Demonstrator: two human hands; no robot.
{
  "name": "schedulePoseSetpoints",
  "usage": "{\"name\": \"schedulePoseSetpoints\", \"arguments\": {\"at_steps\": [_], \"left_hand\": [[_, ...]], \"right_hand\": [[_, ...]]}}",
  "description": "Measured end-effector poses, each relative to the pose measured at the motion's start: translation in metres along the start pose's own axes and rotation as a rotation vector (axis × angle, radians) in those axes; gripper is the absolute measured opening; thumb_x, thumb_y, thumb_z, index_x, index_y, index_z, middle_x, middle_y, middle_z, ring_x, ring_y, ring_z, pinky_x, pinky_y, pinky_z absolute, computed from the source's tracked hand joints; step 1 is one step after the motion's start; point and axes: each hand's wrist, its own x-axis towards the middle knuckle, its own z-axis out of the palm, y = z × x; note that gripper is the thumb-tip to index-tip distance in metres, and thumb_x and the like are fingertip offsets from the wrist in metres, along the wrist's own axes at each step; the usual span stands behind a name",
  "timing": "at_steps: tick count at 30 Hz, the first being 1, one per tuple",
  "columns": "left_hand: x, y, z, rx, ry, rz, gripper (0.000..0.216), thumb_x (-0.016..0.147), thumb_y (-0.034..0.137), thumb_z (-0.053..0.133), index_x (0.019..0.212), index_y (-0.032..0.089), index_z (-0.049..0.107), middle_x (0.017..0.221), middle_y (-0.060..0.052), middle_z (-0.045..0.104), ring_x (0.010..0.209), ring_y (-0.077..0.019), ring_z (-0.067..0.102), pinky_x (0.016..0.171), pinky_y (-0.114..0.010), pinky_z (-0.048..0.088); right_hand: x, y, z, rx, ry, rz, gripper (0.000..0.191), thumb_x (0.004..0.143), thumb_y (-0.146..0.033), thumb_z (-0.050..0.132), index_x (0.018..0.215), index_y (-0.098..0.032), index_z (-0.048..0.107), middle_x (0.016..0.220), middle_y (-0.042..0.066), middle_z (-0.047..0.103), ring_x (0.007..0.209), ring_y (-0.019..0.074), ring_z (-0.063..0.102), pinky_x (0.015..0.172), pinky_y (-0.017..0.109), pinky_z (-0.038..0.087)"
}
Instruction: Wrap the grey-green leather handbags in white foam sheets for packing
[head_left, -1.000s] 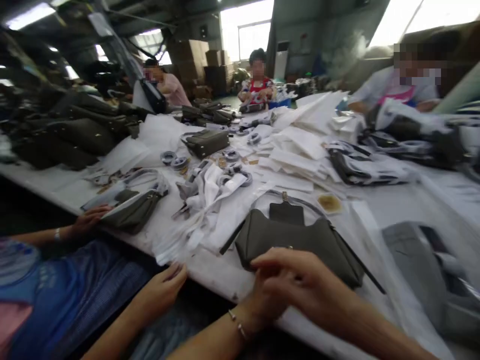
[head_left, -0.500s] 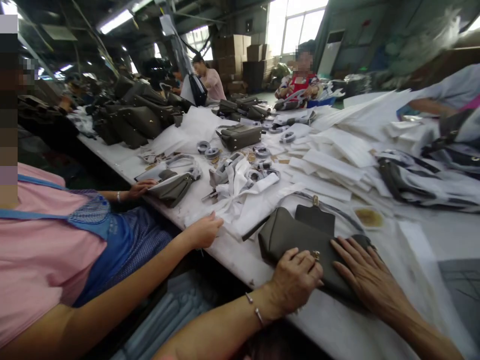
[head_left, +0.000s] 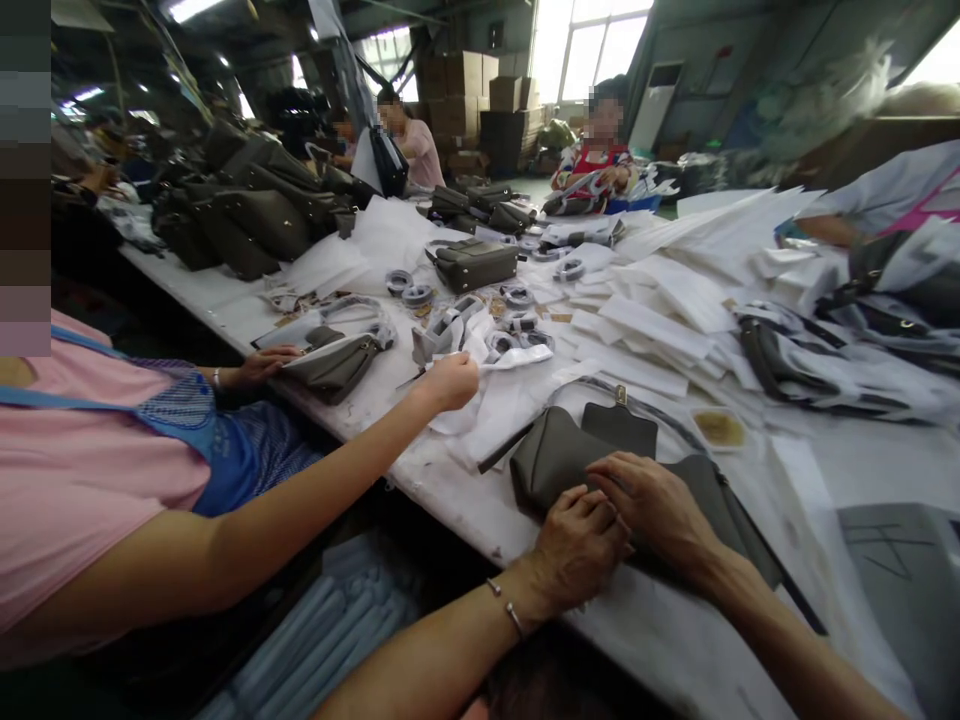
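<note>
A dark olive-grey handbag (head_left: 551, 455) lies on the near edge of the table, its flap (head_left: 626, 428) folded back with a gold buckle (head_left: 621, 395) above it. My left hand (head_left: 581, 550) is closed at the bag's front edge, fingers curled in against it. Over the same spot bends my right hand (head_left: 652, 505), its fingertips drawn together beside the left fingers. Both hands cover the metal clasp, so what the fingertips pinch is hidden. A wrapped strap (head_left: 675, 430) runs behind the bag.
On the left, a co-worker's hand (head_left: 454, 382) grips white paper, the other hand (head_left: 270, 362) at another grey bag (head_left: 337, 368). Paper sheets (head_left: 660, 325), coiled straps (head_left: 416, 296) and a small yellowish dish (head_left: 718, 428) lie beyond. A grey marked sheet (head_left: 892, 560) is at right.
My right hand has come off the bag's right side and moved left to meet my left hand at the clasp. The co-worker's near hand has reached forward to the paper.
</note>
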Motion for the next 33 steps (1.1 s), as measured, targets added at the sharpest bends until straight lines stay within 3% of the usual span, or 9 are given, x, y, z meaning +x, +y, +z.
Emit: {"name": "schedulePoseSetpoints", "arguments": {"at_steps": [2,5,8,12,19,24,27,30,33], "left_hand": [[0.0,0.0,0.001,-0.039,0.008,-0.017,0.029,0.098,0.036,0.052,0.122,0.022,0.058,0.112,-0.004,0.068,0.113,-0.019,0.059,0.105,-0.035,0.044],[0.001,0.0,0.003,-0.091,-0.029,-0.024,0.026,0.097,0.035,0.055,0.119,0.022,0.059,0.111,-0.004,0.068,0.114,-0.0194,0.059,0.107,-0.037,0.043],[0.004,-0.001,0.002,-0.105,-0.047,-0.04,0.02,0.096,0.033,0.057,0.112,0.02,0.06,0.109,-0.004,0.068,0.114,-0.0195,0.06,0.106,-0.039,0.042],[0.013,-0.002,-0.004,-0.089,-0.086,-0.043,0.021,0.092,0.031,0.065,0.108,0.019,0.059,0.107,-0.003,0.067,0.111,-0.0205,0.061,0.099,-0.038,0.044],[0.04,-0.007,-0.024,-0.092,-0.306,-0.076,0.012,0.092,0.033,0.064,0.097,0.022,0.063,0.094,-0.001,0.068,0.089,-0.0194,0.064,0.077,-0.034,0.045],[0.049,-0.014,-0.02,-0.075,-0.346,-0.08,0.009,0.091,0.031,0.065,0.093,0.022,0.065,0.097,-0.002,0.068,0.093,-0.02,0.063,0.079,-0.034,0.044],[0.047,-0.017,-0.014,-0.072,-0.316,-0.09,0.008,0.092,0.029,0.064,0.093,0.021,0.064,0.096,-0.002,0.068,0.093,-0.0194,0.062,0.079,-0.034,0.044],[0.044,-0.019,-0.009,-0.095,-0.284,-0.108,0.01,0.09,0.03,0.066,0.09,0.021,0.064,0.094,-0.002,0.068,0.092,-0.0195,0.062,0.078,-0.034,0.045],[0.043,-0.021,-0.007,-0.138,-0.274,-0.135,0.012,0.09,0.032,0.066,0.089,0.02,0.065,0.093,-0.001,0.07,0.091,-0.02,0.063,0.079,-0.034,0.047]], "right_hand": [[0.003,-0.012,-0.002,0.012,0.003,0.012,0.027,0.096,-0.033,0.047,0.09,-0.025,0.072,0.09,0.004,0.072,0.08,0.0203,0.067,0.075,0.034,0.052],[-0.007,-0.007,-0.002,0.027,0.012,0.086,0.025,0.096,-0.034,0.048,0.089,-0.024,0.07,0.093,0.005,0.071,0.085,0.0212,0.067,0.079,0.036,0.052],[-0.024,0.015,0.006,-0.017,0.017,0.133,0.025,0.097,-0.033,0.049,0.105,-0.022,0.069,0.111,0.008,0.07,0.105,0.0251,0.065,0.092,0.041,0.051],[-0.042,0.043,0.029,-0.09,0.028,0.141,0.036,0.097,-0.032,0.049,0.128,-0.019,0.061,0.139,0.011,0.058,0.131,0.027,0.051,0.112,0.048,0.039],[-0.047,0.055,0.05,-0.138,0.01,0.125,0.042,0.099,-0.033,0.044,0.138,-0.022,0.055,0.148,0.008,0.05,0.14,0.0271,0.041,0.115,0.051,0.035],[-0.048,0.058,0.047,-0.07,0.019,0.139,0.042,0.097,-0.033,0.047,0.137,-0.023,0.057,0.147,0.009,0.052,0.139,0.0292,0.043,0.115,0.054,0.035],[-0.04,0.058,0.034,0.092,0.038,0.165,0.036,0.094,-0.033,0.05,0.126,-0.023,0.066,0.137,0.01,0.061,0.13,0.0293,0.053,0.111,0.051,0.041],[-0.015,0.047,0.014,0.243,0.104,0.172,0.027,0.093,-0.029,0.052,0.112,-0.024,0.071,0.118,0.008,0.07,0.111,0.0257,0.065,0.099,0.042,0.05],[0.028,0.024,0.001,0.259,0.179,0.099,0.015,0.091,-0.026,0.059,0.093,-0.024,0.073,0.099,0.005,0.073,0.093,0.023,0.067,0.087,0.038,0.052]]}}
